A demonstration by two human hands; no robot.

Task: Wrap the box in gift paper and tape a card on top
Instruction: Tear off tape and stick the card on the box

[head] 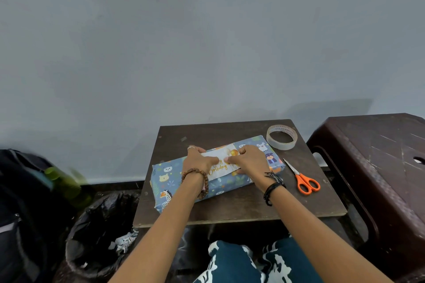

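Both hands press a birthday card onto the wrapped box on the small table.

The wrapped box (216, 174), in blue animal-print paper, lies aslant across the middle of the dark table (241, 209). On top of the box sits the white card (222, 164) with gold lettering and balloons. The left hand (197, 161) rests on the card's left end, fingers bent down onto it; the right hand (247, 159) covers its right end, fingers curled against the card. The hands are close together, nearly touching. Beyond the box, at the table's far right corner, lies a tape roll (281, 136). Right of the box lie orange-handled scissors (302, 178).
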